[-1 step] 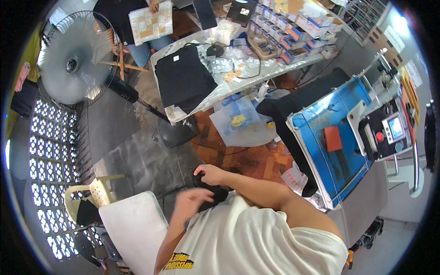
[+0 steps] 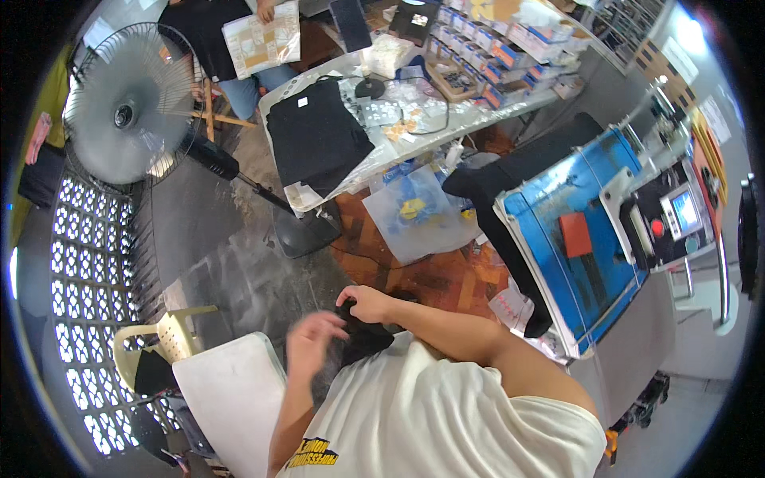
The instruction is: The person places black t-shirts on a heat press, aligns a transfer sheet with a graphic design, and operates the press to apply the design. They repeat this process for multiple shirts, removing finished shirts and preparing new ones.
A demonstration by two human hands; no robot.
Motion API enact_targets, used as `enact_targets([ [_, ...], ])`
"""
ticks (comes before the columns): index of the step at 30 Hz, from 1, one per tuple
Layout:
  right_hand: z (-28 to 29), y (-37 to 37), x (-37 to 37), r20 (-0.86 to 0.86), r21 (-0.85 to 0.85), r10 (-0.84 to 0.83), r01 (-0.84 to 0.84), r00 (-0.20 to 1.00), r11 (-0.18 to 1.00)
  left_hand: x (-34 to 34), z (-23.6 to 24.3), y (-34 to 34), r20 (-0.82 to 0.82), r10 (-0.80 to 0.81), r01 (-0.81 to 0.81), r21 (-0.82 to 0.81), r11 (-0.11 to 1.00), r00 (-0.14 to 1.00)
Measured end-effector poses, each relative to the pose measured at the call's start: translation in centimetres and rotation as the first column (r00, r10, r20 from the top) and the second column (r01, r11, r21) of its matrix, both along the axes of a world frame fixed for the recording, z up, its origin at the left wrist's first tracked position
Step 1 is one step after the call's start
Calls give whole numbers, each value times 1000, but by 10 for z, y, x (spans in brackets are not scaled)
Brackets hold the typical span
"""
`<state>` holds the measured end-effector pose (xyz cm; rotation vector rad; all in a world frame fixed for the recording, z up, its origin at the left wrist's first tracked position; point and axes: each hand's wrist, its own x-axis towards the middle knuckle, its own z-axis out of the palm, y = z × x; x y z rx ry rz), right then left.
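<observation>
My right hand (image 2: 367, 306) is at the front of my body with its fingers closed on a dark black cloth (image 2: 366, 338) that hangs below it. Much of that cloth is hidden by the hand and by my shirt. My left hand (image 2: 312, 341), somewhat blurred, is raised just left of the cloth. Its loosely bent fingers point toward the right hand, and nothing shows between them. Whether its fingertips touch the cloth I cannot tell.
A heat press with a blue bed (image 2: 562, 243) and a red pad (image 2: 574, 234) stands right. Ahead is a table with folded black cloth (image 2: 315, 135) and small boxes. A fan (image 2: 123, 115), a white padded board (image 2: 231, 390) and a cream chair (image 2: 171, 334) are left. Another person sits far left.
My left hand has drawn a little up and to the left, away from the black cloth. The right hand keeps its place and grip. The whole view has shifted slightly.
</observation>
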<state>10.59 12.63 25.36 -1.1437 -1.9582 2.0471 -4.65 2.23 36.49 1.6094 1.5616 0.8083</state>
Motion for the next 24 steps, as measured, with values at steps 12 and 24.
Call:
enact_targets([
  [12, 205, -184, 222, -83, 350, -140, 161, 987, 923, 139, -76, 11, 227, -837, 865, -182, 467, 499],
  [24, 248, -450, 325, 219, 859, -971, 453, 94, 238, 298, -51, -67, 248, -938, 959, 85, 271, 244],
])
